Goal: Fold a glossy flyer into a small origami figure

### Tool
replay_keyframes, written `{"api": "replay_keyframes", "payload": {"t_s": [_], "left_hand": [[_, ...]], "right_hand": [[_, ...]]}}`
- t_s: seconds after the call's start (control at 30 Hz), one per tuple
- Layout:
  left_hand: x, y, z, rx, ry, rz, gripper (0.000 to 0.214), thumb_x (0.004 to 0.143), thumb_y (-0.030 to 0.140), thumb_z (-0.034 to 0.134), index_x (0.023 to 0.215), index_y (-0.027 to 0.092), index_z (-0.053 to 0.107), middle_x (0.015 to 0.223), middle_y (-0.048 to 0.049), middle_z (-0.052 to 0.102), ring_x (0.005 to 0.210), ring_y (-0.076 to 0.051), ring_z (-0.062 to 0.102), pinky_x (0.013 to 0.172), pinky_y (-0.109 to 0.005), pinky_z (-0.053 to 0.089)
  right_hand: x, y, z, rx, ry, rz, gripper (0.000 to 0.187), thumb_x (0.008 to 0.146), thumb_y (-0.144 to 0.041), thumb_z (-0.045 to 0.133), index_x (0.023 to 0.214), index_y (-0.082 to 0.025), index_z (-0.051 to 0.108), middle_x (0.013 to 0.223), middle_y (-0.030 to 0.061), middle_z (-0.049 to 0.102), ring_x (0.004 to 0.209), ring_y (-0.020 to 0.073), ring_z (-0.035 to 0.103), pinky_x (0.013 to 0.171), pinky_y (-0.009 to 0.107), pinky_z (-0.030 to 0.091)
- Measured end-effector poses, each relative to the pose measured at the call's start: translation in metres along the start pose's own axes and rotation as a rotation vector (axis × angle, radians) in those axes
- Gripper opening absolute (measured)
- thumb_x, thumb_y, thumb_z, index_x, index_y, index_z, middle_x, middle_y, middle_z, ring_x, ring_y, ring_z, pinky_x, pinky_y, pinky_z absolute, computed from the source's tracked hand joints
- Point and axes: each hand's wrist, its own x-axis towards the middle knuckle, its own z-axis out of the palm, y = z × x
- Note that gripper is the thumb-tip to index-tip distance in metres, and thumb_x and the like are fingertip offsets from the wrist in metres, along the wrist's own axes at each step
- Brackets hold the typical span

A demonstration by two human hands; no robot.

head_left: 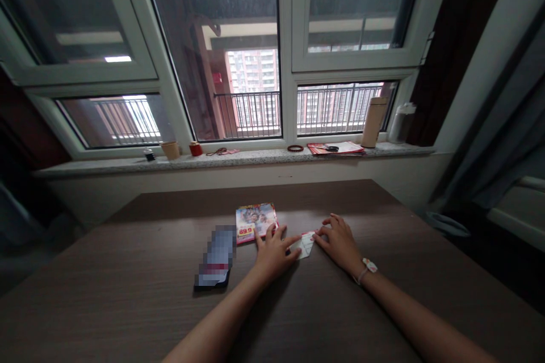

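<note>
A small piece of folded paper, white with a bit of red along its top edge, lies on the table between my hands. My left hand comes in from its left with fingers spread. Its thumb and index finger rest on the paper's left side, and the other fingertips reach the lower right edge of a stack of printed paper marked "89.9". My right hand, a bracelet on the wrist, has its thumb and index finger closed at the paper's upper right corner. Those fingertips partly hide that corner.
A phone with a blurred-out screen lies left of my left hand on the brown table. On the windowsill stand a paper cup, a red spool, scissors on printed sheets, and a tan bottle.
</note>
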Motion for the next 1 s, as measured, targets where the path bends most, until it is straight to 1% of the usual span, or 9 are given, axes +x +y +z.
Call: {"api": "replay_keyframes", "payload": {"t_s": [0.1, 0.17, 0.27, 0.43, 0.6, 0.8, 1.0], "left_hand": [[0.0, 0.001, -0.003, 0.006, -0.017, -0.002, 0.04, 0.087, 0.061, 0.044, 0.126, 0.055, 0.049, 0.147, 0.0002, 0.039, 0.139, -0.035, 0.02, 0.101, -0.074, -0.005], [0.0, 0.002, -0.003, 0.012, -0.015, -0.003, 0.04, 0.087, 0.061, 0.044, 0.126, 0.055, 0.049, 0.147, 0.0003, 0.039, 0.139, -0.035, 0.021, 0.101, -0.074, -0.005], [0.0, 0.002, -0.003, 0.015, -0.009, -0.012, 0.039, 0.087, 0.061, 0.046, 0.125, 0.055, 0.05, 0.147, 0.0004, 0.04, 0.139, -0.035, 0.021, 0.101, -0.073, -0.006], [0.0, 0.003, -0.003, 0.011, -0.015, -0.017, 0.039, 0.087, 0.06, 0.046, 0.125, 0.054, 0.05, 0.147, 0.0002, 0.04, 0.139, -0.035, 0.02, 0.102, -0.073, -0.005], [-0.001, 0.003, -0.004, 0.011, -0.016, -0.015, 0.04, 0.086, 0.061, 0.046, 0.125, 0.054, 0.05, 0.147, 0.0001, 0.039, 0.139, -0.035, 0.021, 0.103, -0.072, -0.004], [-0.002, 0.001, 0.0, 0.014, 0.005, -0.002, 0.04, 0.087, 0.06, 0.045, 0.126, 0.054, 0.05, 0.146, 0.0005, 0.039, 0.138, -0.035, 0.022, 0.102, -0.073, -0.006], [-0.002, 0.001, 0.001, 0.009, 0.013, -0.003, 0.04, 0.087, 0.06, 0.046, 0.126, 0.054, 0.05, 0.146, 0.0002, 0.04, 0.138, -0.034, 0.022, 0.102, -0.072, -0.008]], "right_hand": [[-0.001, -0.007, -0.002, -0.059, 0.006, -0.002, 0.026, 0.086, -0.042, 0.056, 0.084, -0.022, 0.072, 0.109, 0.0095, 0.059, 0.126, 0.0294, 0.036, 0.107, 0.047, 0.027], [-0.002, -0.011, -0.004, -0.111, 0.024, -0.013, 0.028, 0.085, -0.045, 0.055, 0.085, -0.023, 0.071, 0.111, 0.0098, 0.058, 0.129, 0.0303, 0.034, 0.109, 0.051, 0.021], [-0.003, -0.014, -0.007, -0.156, 0.02, -0.015, 0.03, 0.083, -0.049, 0.056, 0.085, -0.023, 0.07, 0.115, 0.0103, 0.058, 0.131, 0.0317, 0.031, 0.109, 0.055, 0.016], [-0.005, -0.014, -0.008, -0.164, -0.03, -0.018, 0.033, 0.08, -0.052, 0.056, 0.089, -0.023, 0.069, 0.118, 0.0107, 0.058, 0.133, 0.0327, 0.03, 0.109, 0.057, 0.014], [-0.007, -0.014, -0.01, -0.136, -0.067, -0.032, 0.042, 0.076, -0.057, 0.059, 0.095, -0.021, 0.067, 0.12, 0.0123, 0.058, 0.133, 0.0336, 0.03, 0.11, 0.057, 0.013], [-0.011, -0.014, -0.011, -0.1, -0.098, -0.055, 0.05, 0.074, -0.061, 0.058, 0.103, -0.02, 0.065, 0.121, 0.0124, 0.057, 0.132, 0.0345, 0.031, 0.11, 0.056, 0.013], [-0.012, -0.013, -0.009, -0.071, -0.117, -0.038, 0.051, 0.073, -0.061, 0.059, 0.103, -0.02, 0.063, 0.121, 0.0122, 0.056, 0.131, 0.0344, 0.032, 0.11, 0.057, 0.014]]}}
